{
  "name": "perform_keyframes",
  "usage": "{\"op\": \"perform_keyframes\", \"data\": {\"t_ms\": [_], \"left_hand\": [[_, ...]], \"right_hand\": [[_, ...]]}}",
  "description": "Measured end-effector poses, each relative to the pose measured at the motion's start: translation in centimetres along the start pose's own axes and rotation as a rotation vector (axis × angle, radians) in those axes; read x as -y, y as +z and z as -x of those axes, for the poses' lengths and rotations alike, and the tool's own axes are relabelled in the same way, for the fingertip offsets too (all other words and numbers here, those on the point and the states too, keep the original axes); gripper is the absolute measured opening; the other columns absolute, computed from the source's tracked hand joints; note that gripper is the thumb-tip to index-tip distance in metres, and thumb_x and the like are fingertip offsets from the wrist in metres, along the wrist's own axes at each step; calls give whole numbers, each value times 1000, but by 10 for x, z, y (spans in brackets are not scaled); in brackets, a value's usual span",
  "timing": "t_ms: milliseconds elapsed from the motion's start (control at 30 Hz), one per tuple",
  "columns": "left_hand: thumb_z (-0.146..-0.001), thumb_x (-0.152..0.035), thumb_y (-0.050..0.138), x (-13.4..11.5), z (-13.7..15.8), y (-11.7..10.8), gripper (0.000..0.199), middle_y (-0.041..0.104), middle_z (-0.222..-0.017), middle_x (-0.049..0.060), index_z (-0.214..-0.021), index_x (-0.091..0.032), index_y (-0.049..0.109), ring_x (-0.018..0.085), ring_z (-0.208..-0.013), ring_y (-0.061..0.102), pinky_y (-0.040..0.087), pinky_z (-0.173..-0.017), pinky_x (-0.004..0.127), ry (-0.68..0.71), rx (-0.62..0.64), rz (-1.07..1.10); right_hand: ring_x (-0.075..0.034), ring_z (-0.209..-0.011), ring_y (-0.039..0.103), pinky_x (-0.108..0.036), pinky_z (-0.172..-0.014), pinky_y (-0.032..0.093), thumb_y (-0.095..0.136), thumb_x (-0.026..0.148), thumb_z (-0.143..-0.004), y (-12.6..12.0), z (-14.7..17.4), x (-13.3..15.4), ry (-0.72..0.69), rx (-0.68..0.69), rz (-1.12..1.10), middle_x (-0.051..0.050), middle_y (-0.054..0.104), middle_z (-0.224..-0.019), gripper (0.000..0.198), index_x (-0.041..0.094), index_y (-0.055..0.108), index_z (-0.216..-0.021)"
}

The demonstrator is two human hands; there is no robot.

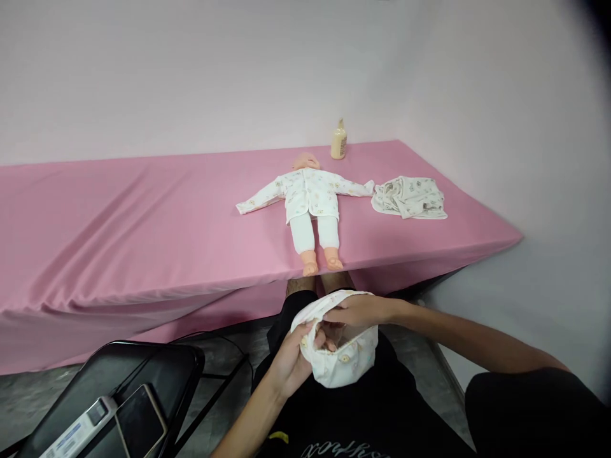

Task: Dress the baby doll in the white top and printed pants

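In my lap is a white baby garment [344, 364] with a small colored print, bunched up so that its opening faces up. My left hand [296, 357] grips its left edge, the thumb on the outside and the fingers reaching into the opening. Over the far right rim lies my right hand [361, 312], holding the cloth with its fingers partly hidden inside. Beyond my knees, a baby doll [309, 254] lies face up on the pink-covered table [181, 235]. It wears a white printed jacket [308, 191] and white pants [302, 233], its feet toward me.
A folded white printed cloth [420, 197] lies right of the doll, by its sleeve end. Behind stands a cream pump bottle [338, 141]. At lower left, a black chair [167, 359] carries a phone [140, 423] and a white device [81, 429]. Walls border the table behind and right.
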State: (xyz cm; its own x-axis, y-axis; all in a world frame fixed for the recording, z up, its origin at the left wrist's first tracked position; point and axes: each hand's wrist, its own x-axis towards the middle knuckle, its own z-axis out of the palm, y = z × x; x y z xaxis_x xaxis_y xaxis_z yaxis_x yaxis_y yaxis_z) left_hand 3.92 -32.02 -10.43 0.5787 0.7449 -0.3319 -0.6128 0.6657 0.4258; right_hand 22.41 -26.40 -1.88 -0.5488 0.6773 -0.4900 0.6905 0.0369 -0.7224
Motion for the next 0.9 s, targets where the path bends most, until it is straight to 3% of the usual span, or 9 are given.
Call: {"op": "perform_keyframes", "data": {"t_ms": [100,167,267,367,433,567,700,900], "left_hand": [[-86,-32,70,-11,-1,1,30,50,-57,-2,-68,-13,56,13,-62,59,51,-82,30,13,-7,42],[-88,-33,69,-16,0,4,28,46,-56,-3,-72,-13,58,11,-60,56,50,-83,29,33,15,92],[-86,-29,72,-19,3,7,19,44,-57,-5,-85,-13,63,10,-63,54,50,-86,29,111,63,152],[-86,-21,71,-21,4,10,15,50,-61,-3,-78,-13,61,12,-71,59,50,-91,30,159,61,195],[-90,-21,66,-23,0,12,18,58,-70,1,-75,-13,60,14,-80,64,50,-96,31,177,-3,227],[-95,-24,60,-28,-15,20,13,70,-102,8,-96,-12,67,19,-103,67,48,-105,37,232,-148,286],[-94,-28,62,-32,-26,30,15,67,-122,8,-95,-14,67,24,-119,62,45,-109,41,279,-109,296],[-95,-31,61,-38,-30,43,22,68,-119,8,-111,-16,66,24,-118,64,47,-108,39,338,-55,217]], "right_hand": [[-21,-106,66,-29,-90,51,54,40,-95,-12,18,9,-228,156,-184,-6,72,-115,35,19,69,-117],[-20,-109,66,-28,-90,50,57,40,-94,-20,28,14,-280,117,-199,-6,70,-119,36,20,66,-123],[-21,-107,66,-30,-90,50,57,42,-93,-33,31,17,-241,-60,-139,-5,71,-117,35,22,68,-120],[-21,-106,66,-33,-93,50,56,41,-94,-46,22,15,-219,-205,-245,-5,72,-112,31,21,69,-113],[-22,-107,66,-34,-93,51,58,40,-92,-53,12,15,-201,-302,-375,-7,72,-111,30,19,68,-111],[-25,-114,63,-36,-94,52,62,43,-90,-68,-12,27,-75,-503,-442,-11,67,-122,40,18,61,-120],[-29,-126,56,-39,-103,47,63,44,-87,-80,-43,39,22,-543,-446,-16,58,-138,54,14,53,-132],[-38,-131,50,-46,-104,45,70,56,-77,-84,-88,36,88,-569,-236,-20,47,-148,99,13,26,-154]]}}
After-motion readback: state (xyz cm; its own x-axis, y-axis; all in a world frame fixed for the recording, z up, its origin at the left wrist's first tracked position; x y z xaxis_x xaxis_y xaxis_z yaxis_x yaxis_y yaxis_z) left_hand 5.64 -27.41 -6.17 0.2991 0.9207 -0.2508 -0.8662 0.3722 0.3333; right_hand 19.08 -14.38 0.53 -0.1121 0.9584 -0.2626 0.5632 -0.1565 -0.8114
